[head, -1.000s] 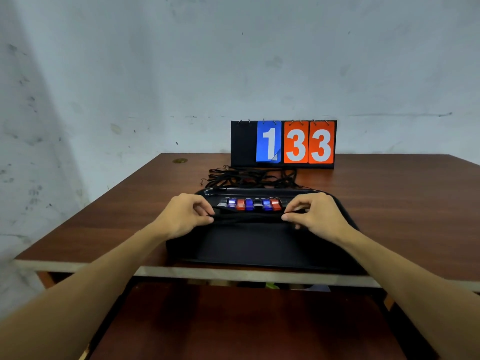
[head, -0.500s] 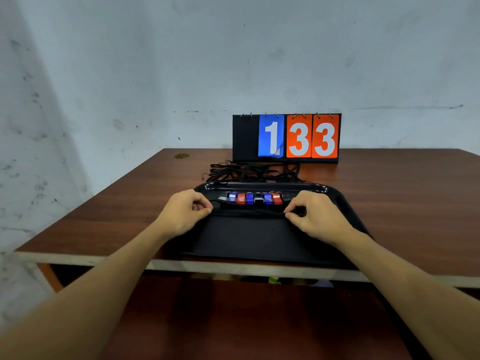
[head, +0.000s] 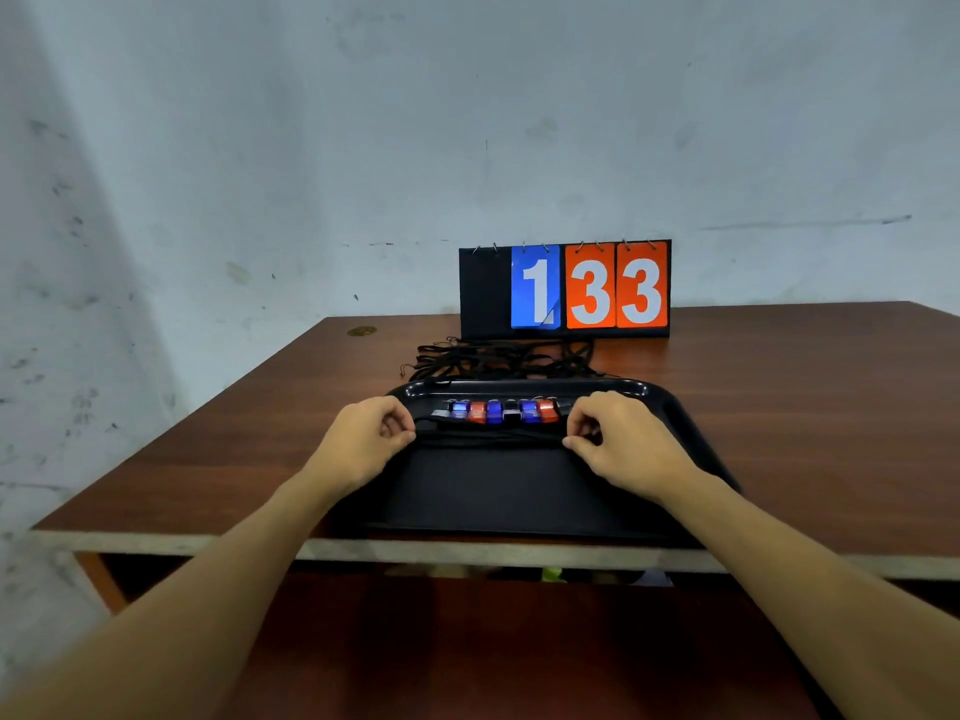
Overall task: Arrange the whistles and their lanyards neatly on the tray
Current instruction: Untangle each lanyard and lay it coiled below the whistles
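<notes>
A black tray (head: pixel 519 491) lies at the table's near edge. Along its far side stands a row of several whistles (head: pixel 501 412), blue, red and black, side by side. A bundle of black lanyard cords (head: pixel 488 436) stretches straight across the tray just in front of the row. My left hand (head: pixel 363 441) pinches the bundle's left end with curled fingers. My right hand (head: pixel 618 444) pinches its right end the same way. More black lanyards (head: pixel 498 358) lie tangled on the table behind the tray.
A flip scoreboard (head: pixel 566 288) reading 1, 33 stands at the back of the brown table (head: pixel 805 407). A grey wall rises behind and to the left. A lower brown surface (head: pixel 467 646) sits beneath the table edge.
The cord bundle has been drawn out straighter between my two hands. Both hands stay at its ends, shifted only slightly.
</notes>
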Tool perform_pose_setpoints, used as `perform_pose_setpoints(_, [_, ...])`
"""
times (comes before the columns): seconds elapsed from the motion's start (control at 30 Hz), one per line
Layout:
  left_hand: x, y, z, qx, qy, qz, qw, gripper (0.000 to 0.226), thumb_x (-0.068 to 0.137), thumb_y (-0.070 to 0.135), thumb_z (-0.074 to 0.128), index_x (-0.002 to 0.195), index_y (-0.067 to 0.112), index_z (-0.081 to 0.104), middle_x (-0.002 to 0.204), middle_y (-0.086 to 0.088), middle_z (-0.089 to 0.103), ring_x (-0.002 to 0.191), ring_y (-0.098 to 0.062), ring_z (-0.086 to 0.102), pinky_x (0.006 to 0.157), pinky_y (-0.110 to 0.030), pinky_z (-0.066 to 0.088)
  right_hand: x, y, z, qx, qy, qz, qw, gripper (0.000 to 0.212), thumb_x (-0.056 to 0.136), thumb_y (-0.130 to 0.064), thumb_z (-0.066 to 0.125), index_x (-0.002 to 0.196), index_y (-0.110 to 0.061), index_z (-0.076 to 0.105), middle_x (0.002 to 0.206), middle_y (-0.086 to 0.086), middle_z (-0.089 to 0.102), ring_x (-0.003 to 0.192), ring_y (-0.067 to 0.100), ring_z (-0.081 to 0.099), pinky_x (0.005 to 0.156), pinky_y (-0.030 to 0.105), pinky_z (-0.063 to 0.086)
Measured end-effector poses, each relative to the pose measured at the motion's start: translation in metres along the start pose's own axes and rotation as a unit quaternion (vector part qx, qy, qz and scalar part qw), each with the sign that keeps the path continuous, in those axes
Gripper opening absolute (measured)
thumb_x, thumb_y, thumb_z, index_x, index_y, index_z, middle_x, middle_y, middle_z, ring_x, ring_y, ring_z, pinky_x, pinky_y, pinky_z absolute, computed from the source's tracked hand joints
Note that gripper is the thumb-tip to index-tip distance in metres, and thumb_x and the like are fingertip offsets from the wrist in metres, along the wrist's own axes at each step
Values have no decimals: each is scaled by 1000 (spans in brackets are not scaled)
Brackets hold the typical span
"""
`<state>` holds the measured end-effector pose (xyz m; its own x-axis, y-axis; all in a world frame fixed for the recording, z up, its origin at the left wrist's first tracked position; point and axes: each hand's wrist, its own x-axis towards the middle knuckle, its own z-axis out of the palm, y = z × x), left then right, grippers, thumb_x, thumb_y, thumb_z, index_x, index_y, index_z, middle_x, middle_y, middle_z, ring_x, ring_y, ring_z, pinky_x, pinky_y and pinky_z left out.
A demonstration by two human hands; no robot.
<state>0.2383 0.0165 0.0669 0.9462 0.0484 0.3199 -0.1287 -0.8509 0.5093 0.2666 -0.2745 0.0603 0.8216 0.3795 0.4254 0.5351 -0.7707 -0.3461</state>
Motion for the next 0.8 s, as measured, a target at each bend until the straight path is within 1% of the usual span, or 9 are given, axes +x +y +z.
perform_pose_setpoints(0.1, [-4,4,-1,8,7,16,1000,11,87,14,61,83,21,54,80,2,57,72,-15,53,62,-22,41,-2,-3,-3,5,25,-19,999,4,84,-25,68,85,-21,67,92,-7,58,91,10,51,84,29,47])
perform_pose_setpoints(0.2, [-8,12,-6,4,60,27,998,12,88,20,58,83,19,46,85,7,44,69,-14,47,65,-31,40,1,-4,-10,29,75,1,997,9,88,-24,64,91,-17,69,97,-5,59,94,10,49,84,24,42])
perform_pose_setpoints(0.3, [-4,22,-12,-7,87,25,996,13,90,22,55,83,17,45,86,8,40,68,-11,44,64,-29,39,8,-1,-18,40,78,21,996,8,89,-23,61,91,-20,68,98,-5,60,95,9,50,86,27,44])
perform_pose_setpoints(0.37, [4,30,-14,-9,70,32,997,10,89,21,56,84,18,48,87,7,42,69,-11,45,64,-24,39,16,2,-20,44,65,32,996,8,89,-21,60,92,-21,68,99,-5,60,96,9,50,86,27,44])
perform_pose_setpoints(0.43, [15,41,-14,-12,40,41,998,7,89,17,56,84,20,51,88,4,45,71,-10,46,64,-21,38,27,3,-22,63,51,51,995,11,90,-18,59,96,-21,67,102,-3,60,97,9,50,83,22,41])
perform_pose_setpoints(0.57, [39,62,-3,-68,-5,28,997,10,89,9,53,92,17,57,86,3,53,73,-8,49,61,-17,36,54,0,-25,164,-2,109,980,22,93,-11,56,112,-15,64,111,-1,58,98,10,52,81,19,39])
perform_pose_setpoints(0.6, [45,66,0,-90,-6,21,996,11,90,9,52,94,17,58,86,3,54,73,-8,50,61,-16,36,60,0,-24,185,-12,118,976,22,93,-12,56,113,-15,64,111,-2,58,100,10,52,80,19,39])
perform_pose_setpoints(0.7, [63,75,7,-131,-22,12,991,13,91,10,52,98,16,60,84,3,56,73,-8,50,63,-18,37,83,3,-18,216,-22,121,969,21,92,-14,58,111,-17,65,110,-3,61,100,8,54,70,12,40])
perform_pose_setpoints(0.8, [80,72,11,-123,-41,14,991,15,91,9,51,98,17,61,90,2,56,75,-6,50,63,-16,36,106,9,-10,194,-38,112,974,21,93,-14,56,112,-17,64,105,-4,60,95,7,54,68,11,39])
